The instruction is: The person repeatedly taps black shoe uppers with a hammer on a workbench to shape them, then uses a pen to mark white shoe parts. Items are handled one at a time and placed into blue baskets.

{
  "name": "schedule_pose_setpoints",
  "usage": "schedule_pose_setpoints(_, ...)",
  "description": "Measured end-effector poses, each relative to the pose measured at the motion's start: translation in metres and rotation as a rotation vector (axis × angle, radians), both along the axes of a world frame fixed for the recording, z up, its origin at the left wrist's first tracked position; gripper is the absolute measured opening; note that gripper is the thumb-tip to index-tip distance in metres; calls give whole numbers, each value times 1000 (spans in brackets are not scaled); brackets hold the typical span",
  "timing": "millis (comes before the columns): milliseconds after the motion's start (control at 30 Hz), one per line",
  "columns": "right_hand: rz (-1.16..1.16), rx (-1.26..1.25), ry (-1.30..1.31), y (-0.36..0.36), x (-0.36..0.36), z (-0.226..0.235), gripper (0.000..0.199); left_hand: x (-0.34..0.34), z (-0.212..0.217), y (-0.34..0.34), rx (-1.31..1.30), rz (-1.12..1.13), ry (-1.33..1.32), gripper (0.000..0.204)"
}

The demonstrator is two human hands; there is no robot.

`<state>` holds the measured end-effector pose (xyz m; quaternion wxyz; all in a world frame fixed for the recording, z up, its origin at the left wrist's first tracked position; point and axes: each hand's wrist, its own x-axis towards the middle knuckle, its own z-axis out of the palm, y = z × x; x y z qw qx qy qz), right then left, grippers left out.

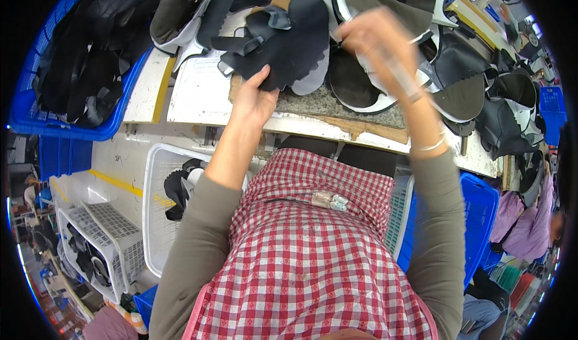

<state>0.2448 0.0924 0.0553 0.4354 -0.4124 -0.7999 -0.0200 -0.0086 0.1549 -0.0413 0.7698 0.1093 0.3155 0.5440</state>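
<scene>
A black leather shoe upper [295, 51] with scalloped edges and folded straps lies at the front of the bench. My left hand [256, 99] grips its near edge, thumb on top and fingers underneath. My right hand [385, 48] is smeared by motion above the parts to the right. Its fingers look curled, and a pale, narrow strip runs along it toward the wrist; what that is I cannot make out. Below that hand lies a dark-lined shoe upper [352, 84] with a white rim. A speckled stone slab [307, 104] shows under the pieces.
A blue basket [114, 120] full of black pieces stands at the left. More shoe uppers [463, 69] pile up along the right of the bench. A white basket [155, 219] holding dark parts sits below, left of my apron; a blue crate [478, 219] is at the lower right.
</scene>
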Motion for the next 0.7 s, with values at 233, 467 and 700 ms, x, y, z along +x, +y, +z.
schedule_pose_setpoints(233, -53, -615, 887, -8, -62, -86, 45, -51, -11, 1, 302, -226, 59, 34)
schedule_pose_setpoints(467, 67, -487, 843, 25, -123, -13, 45, -21, -22, -19, 330, -99, -206, 44)
schedule_pose_setpoints(700, -156, 261, 27, 19, -184, 28, 27, -3, -10, 10, 564, -346, -297, 29)
